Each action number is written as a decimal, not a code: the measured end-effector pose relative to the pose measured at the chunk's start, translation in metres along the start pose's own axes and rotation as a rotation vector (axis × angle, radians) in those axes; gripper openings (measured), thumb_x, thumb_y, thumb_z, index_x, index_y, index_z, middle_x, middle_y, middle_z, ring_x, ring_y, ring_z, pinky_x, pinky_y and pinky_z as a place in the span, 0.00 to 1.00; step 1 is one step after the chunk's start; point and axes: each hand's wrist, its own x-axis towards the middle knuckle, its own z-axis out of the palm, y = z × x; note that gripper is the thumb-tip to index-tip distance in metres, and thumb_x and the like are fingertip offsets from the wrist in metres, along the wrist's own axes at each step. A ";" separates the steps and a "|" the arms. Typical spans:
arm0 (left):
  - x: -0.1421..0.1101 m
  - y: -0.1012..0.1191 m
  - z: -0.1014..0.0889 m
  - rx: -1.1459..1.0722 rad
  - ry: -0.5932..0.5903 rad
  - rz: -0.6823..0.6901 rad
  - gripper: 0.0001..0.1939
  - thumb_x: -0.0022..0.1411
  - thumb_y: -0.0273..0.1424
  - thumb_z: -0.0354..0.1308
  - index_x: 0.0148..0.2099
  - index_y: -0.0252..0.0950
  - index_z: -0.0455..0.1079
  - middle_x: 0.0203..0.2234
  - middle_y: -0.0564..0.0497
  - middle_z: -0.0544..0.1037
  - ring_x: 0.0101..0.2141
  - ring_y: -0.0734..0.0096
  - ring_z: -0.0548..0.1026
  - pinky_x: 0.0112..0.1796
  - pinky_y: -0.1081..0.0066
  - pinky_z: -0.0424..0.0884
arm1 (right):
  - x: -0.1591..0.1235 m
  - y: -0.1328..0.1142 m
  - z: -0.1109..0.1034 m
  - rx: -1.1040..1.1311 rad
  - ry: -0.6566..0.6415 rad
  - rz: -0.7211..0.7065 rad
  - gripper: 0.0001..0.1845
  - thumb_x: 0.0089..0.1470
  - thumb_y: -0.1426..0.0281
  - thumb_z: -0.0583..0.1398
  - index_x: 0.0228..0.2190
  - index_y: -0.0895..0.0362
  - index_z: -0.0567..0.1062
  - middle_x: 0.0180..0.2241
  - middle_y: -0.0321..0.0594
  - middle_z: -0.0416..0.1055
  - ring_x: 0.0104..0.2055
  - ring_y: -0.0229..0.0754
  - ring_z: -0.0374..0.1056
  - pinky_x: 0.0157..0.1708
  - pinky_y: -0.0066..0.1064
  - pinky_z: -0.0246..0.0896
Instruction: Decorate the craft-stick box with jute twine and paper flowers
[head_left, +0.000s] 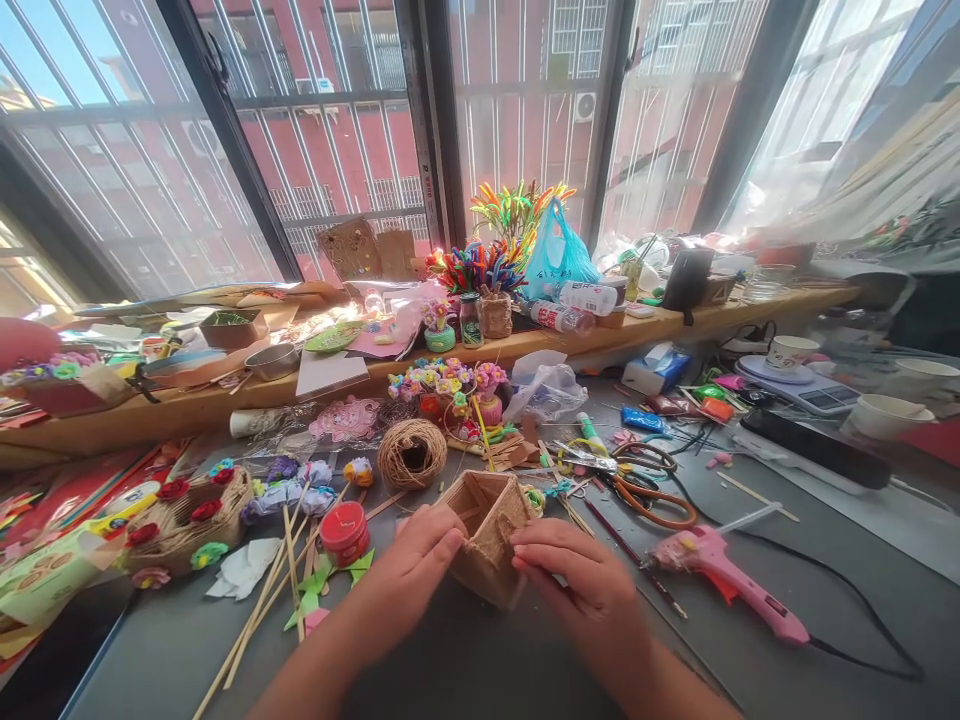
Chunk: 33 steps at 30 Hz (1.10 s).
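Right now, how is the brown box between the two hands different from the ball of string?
The box has flat sides and corners, but the ball of string is round. The box has a wide open top, while the ball of string has a dark hole in its middle. The box is between the left hand and right hand; no hand touches the ball of string. Both are brown.

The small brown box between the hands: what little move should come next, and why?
Perhaps press gently on the right side of the box with the right hand: it touches there, and the left hand seems to steady the opposite side.
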 end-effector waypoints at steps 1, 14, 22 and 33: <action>-0.001 -0.001 0.001 -0.009 0.014 -0.001 0.22 0.77 0.49 0.40 0.39 0.43 0.66 0.41 0.50 0.74 0.48 0.56 0.70 0.57 0.54 0.65 | 0.000 -0.002 0.001 0.009 0.023 0.030 0.09 0.64 0.77 0.64 0.42 0.52 0.81 0.38 0.41 0.85 0.41 0.45 0.82 0.46 0.34 0.79; -0.002 -0.007 0.003 -0.141 0.453 0.001 0.18 0.73 0.43 0.51 0.39 0.41 0.79 0.35 0.49 0.82 0.42 0.56 0.79 0.47 0.63 0.73 | -0.020 0.002 0.003 0.287 0.065 0.495 0.18 0.75 0.62 0.50 0.33 0.52 0.71 0.29 0.35 0.67 0.31 0.40 0.64 0.31 0.29 0.62; -0.025 -0.025 0.002 -0.312 0.506 -0.064 0.13 0.56 0.46 0.72 0.35 0.42 0.85 0.36 0.48 0.86 0.43 0.56 0.82 0.46 0.66 0.77 | -0.027 0.003 -0.013 0.196 0.014 0.556 0.21 0.73 0.57 0.53 0.27 0.52 0.67 0.23 0.31 0.61 0.25 0.39 0.59 0.26 0.29 0.56; -0.057 -0.034 0.015 0.031 0.468 -0.005 0.26 0.71 0.52 0.56 0.26 0.40 0.68 0.21 0.56 0.69 0.24 0.69 0.70 0.28 0.72 0.68 | -0.047 -0.016 -0.040 -0.084 -0.151 0.373 0.20 0.66 0.65 0.63 0.58 0.48 0.73 0.46 0.43 0.77 0.43 0.46 0.75 0.44 0.35 0.73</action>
